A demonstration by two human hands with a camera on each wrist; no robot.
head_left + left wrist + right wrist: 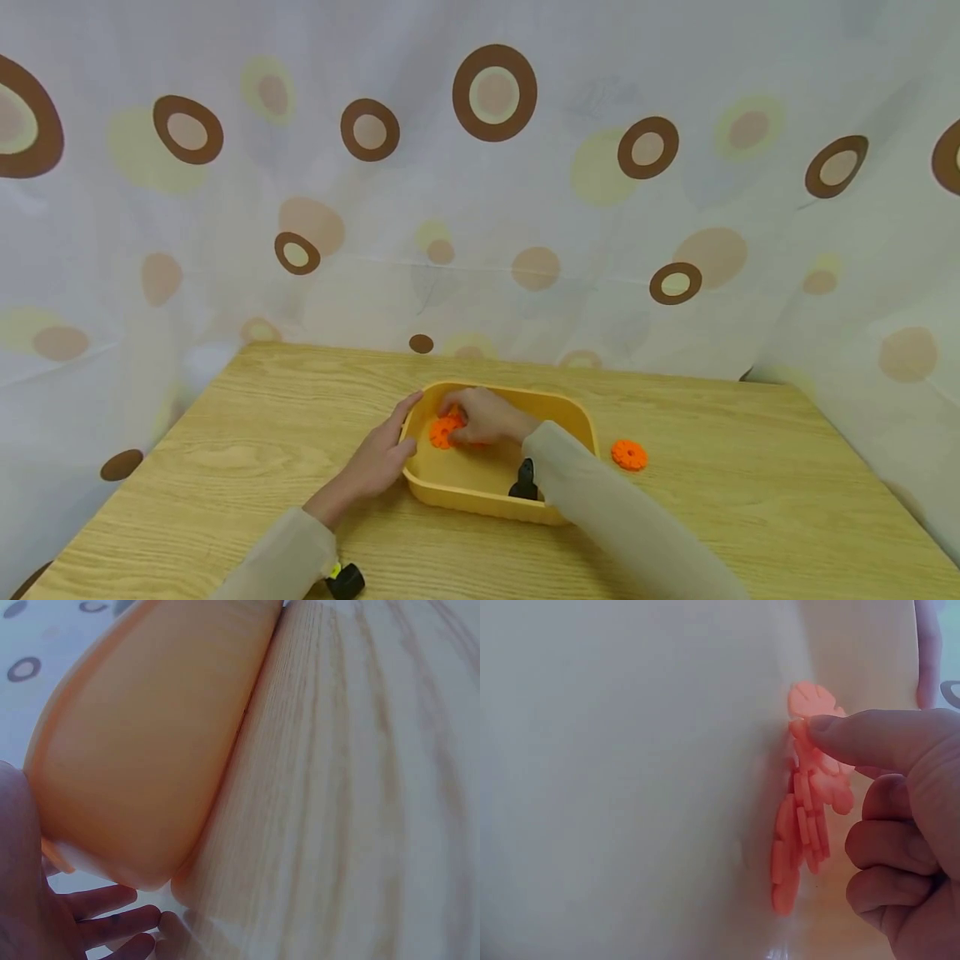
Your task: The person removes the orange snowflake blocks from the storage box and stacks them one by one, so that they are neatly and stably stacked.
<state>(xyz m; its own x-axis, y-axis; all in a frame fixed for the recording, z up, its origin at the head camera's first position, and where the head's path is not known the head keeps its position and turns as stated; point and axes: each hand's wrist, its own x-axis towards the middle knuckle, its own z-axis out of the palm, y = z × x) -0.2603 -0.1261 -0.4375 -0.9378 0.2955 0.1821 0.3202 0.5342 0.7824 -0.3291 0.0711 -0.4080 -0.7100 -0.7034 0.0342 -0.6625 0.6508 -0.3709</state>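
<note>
Several orange discs [784,859] lie in the tub [468,475]; I see the right hand [483,417] pinching one, others bunched beside its grip. Left hand [381,457], fingers extended, touches the tub's end.

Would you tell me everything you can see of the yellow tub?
The yellow tub is an open-topped oblong with rounded corners, a smooth inside and a thin rim; it looks like plastic. It stands upright on the wooden table. Orange notched discs lie in its left half, with the right grip at them. The left grip touches its left end at the rim. The right sleeve hides part of its near right side.
</note>
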